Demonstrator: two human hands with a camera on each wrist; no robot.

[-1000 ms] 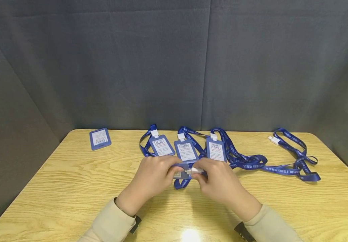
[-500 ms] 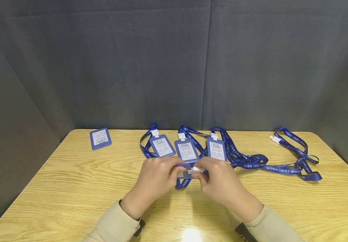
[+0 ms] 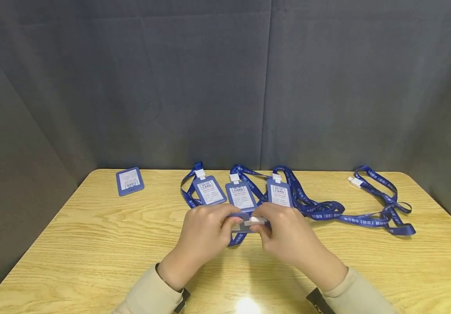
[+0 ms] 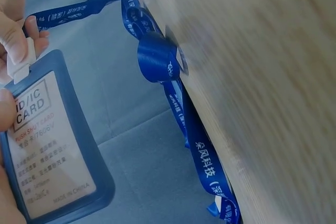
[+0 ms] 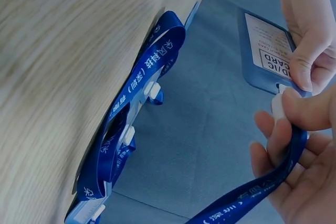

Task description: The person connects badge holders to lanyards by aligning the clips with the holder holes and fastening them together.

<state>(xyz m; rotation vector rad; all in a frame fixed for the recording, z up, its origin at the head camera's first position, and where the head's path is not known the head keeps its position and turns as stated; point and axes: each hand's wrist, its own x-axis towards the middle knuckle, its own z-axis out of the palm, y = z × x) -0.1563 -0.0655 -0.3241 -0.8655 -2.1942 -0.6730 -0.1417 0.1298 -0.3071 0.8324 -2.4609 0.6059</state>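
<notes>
Over the front middle of the table, my left hand (image 3: 205, 229) pinches a blue ID badge holder (image 4: 58, 150) near its top edge, thumb on the face printed "ID/IC CARD". My right hand (image 3: 289, 231) holds the white plastic clip (image 5: 278, 106) of a blue lanyard (image 5: 244, 195) between thumb and fingers. At the top of the badge holder, the clip's narrow end meets the slot, as both wrist views show. White lettering runs along the lanyard, whose strap trails from beneath my right fingers.
Behind my hands lie three badge holders on lanyards: left (image 3: 210, 192), middle (image 3: 242, 196) and right (image 3: 280, 194). A loose badge holder (image 3: 130, 181) lies at the far left. Another lanyard (image 3: 386, 196) with a white clip is at the far right. A dark grey curtain (image 3: 170, 87) stands behind the table.
My left hand has shifted slightly to the right with the badge holder, bringing it closer against the clip. My right hand stays nearly in place, still pinching the clip.
</notes>
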